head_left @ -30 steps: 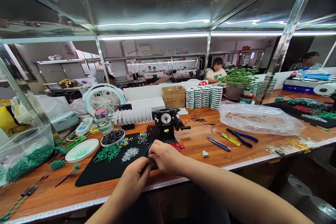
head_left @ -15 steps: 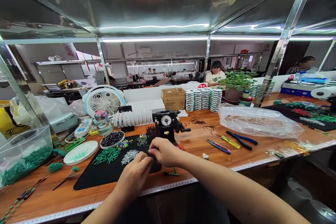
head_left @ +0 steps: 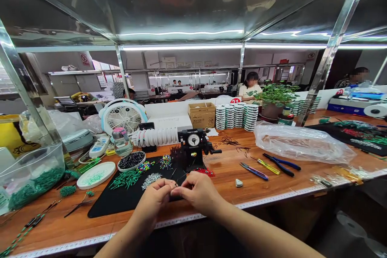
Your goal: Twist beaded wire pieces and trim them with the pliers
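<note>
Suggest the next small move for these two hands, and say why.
I would ease the right hand slightly aside while the left hand holds steady. Both hands' fingertips nearly meet over the near edge of the black mat, mostly covering the small piece between them, so a clearer view would probably help.

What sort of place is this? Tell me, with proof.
Likely a craft or assembly workshop: small multicoloured beads on a flat black mat, a black metal machine with a round white dial, and stacks of round white-and-green spools.
</note>
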`<state>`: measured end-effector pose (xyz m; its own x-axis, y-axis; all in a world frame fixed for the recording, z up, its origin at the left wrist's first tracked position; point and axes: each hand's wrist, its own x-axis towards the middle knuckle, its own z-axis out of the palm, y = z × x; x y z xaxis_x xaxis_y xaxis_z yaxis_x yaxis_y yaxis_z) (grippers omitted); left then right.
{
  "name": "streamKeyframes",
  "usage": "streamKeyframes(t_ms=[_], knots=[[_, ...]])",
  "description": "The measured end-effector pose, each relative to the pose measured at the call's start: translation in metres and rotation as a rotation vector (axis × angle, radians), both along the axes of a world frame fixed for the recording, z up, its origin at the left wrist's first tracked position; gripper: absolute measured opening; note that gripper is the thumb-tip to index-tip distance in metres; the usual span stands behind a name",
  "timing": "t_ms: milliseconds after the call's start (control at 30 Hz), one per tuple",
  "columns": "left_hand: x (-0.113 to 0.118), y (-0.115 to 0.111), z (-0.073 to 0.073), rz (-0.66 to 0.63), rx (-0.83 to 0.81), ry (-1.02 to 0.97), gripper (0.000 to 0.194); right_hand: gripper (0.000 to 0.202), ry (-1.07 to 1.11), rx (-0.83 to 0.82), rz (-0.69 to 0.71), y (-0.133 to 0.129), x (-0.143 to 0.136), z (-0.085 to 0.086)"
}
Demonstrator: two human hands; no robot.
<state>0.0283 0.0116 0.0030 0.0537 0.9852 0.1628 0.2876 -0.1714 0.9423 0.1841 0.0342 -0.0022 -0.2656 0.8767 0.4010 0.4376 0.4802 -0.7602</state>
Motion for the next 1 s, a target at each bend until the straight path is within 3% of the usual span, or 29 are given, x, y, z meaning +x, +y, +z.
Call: streamKeyframes(t_ms=[67,133,233,300,367,433,567,667,800,1000], knots=[[0.001,-0.002,0.0,0.0,-0.071,-0.082,0.015,0.017,0.065,-0.147,0.077,-0.008,-0.006,-0.011],[0.001,-0.003,-0.001,-0.002,-0.103,-0.129,0.016,0.01,0.11,-0.107,0.069,-0.013,-0.009,-0.018],[-0.004,-0.002,-0.002,-0.014,-0.084,-0.139,0.014,0.012,-0.013,0.265,0.02,-0.016,-0.006,-0.02],[-0.007,-0.003,0.0,-0.042,-0.049,-0.118,0.015,0.014,-0.139,0.511,0.087,-0.014,-0.001,-0.016],[-0.009,-0.005,0.003,-0.088,0.012,-0.029,0.015,0.017,-0.231,0.588,0.195,-0.009,0.003,-0.009],[-0.008,-0.008,0.006,-0.126,0.137,0.165,0.014,0.017,-0.266,0.498,0.226,-0.001,0.003,-0.001],[-0.006,-0.012,0.0,-0.083,0.469,0.639,0.021,0.012,-0.151,0.177,0.126,0.014,-0.004,0.011],[-0.006,-0.008,-0.009,-0.064,0.659,0.806,0.022,0.009,-0.128,0.06,0.113,0.026,-0.008,0.012],[-0.004,-0.003,-0.01,-0.144,0.589,0.609,0.019,0.008,-0.131,0.0,0.124,0.034,-0.008,0.011],[0.002,-0.005,0.0,0.02,0.04,-0.026,0.015,0.014,-0.055,0.182,-0.068,0.006,0.002,0.012]])
